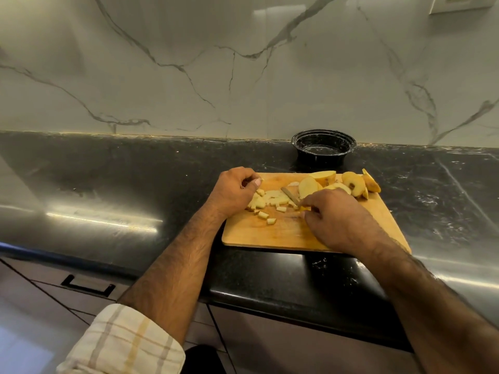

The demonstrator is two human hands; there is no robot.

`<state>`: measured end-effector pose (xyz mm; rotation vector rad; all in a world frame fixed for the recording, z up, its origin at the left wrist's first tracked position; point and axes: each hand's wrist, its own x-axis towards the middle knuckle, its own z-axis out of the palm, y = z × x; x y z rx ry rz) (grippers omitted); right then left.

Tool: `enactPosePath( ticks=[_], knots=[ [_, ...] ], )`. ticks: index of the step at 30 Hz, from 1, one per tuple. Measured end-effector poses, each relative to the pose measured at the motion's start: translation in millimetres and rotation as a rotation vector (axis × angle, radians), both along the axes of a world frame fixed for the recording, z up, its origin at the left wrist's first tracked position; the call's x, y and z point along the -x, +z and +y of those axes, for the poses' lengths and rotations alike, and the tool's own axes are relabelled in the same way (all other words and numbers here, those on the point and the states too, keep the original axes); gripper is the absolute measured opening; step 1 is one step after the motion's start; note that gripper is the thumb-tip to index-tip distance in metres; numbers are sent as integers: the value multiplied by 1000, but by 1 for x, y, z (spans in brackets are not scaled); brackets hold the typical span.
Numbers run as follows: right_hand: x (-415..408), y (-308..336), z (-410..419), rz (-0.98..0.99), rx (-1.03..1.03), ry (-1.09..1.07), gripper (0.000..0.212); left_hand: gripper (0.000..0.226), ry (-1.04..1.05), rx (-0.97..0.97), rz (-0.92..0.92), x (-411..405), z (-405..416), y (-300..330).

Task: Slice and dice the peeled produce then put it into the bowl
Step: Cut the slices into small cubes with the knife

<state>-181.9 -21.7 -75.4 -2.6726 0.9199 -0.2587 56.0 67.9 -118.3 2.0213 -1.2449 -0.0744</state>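
Cutting board (297, 233) was seen lower-centre of frame, on the dark counter (108, 171). Diced pieces (270, 199) were scattered on the board's left-centre; larger slices/wedges (351, 183) were piled at its upper-right end. Bowl (323, 147) was placed just above the board, against the marble backsplash (243, 63), w/ no produce seen in it.

Left hand (233, 193) was held at the board's upper-left corner, fingers curled in, thumb against forefinger; whether a piece was pinched could not be told. Right hand (334, 220) was centre-right, fingers curled round the knife (291, 196) handle, forefinger extended toward the blade. Blade was angled up-left, tip among the dice. Handle was mostly hidden.

Stage, judged: dicing approx. part done; slices not yet cut, nothing transferred.

Risks noted:
- Left knuckles/thumb were close to the dice pile & blade tip; a cut could result if the next stroke were made w/o the fingertips being tucked.
- Loose dice lay near the board's left edge; pieces could be knocked onto the counter if swept carelessly.
- Slices at upper right overhung the board edge slightly; they could be pushed off while being pulled in.
- Board's lower edge lay close to the counter front; it could shift under hard pressure.
- Bowl looked light, prob. plastic; it could be tipped or shoved when pieces are scraped in.
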Motion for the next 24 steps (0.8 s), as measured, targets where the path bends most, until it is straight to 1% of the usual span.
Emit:
enactPosePath(
  ticks=[2,5,7,8,10,12,16,18,20,24],
  knots=[
    [1,-2,-1,-14,17,-20,35,16,-4,30,12,-1,1,0],
    [-1,-4,2,15,24,-26,33,19,84,51,-86,-6,3,-1],
    [-3,-4,5,4,-1,-10,34,27,156,-7,-157,-9,4,-2],
    [-3,-5,5,-11,-4,-12,34,30,164,-44,-163,-10,4,-2],
    [-2,-4,3,-35,7,-49,32,30,138,-76,-133,-9,5,-2],
    [0,-4,2,-32,29,-71,31,30,103,-59,-68,-7,4,-2],
    [0,-6,8,-33,3,5,32,29,-8,-16,91,-6,3,-1],
    [1,-5,8,-40,49,-33,32,27,-30,-1,100,-5,4,-2],
    [1,-4,8,-19,93,-79,29,28,-10,22,57,-5,4,-2],
    [0,-5,19,18,76,-5,29,27,31,72,-98,-4,2,-4]
  ],
)
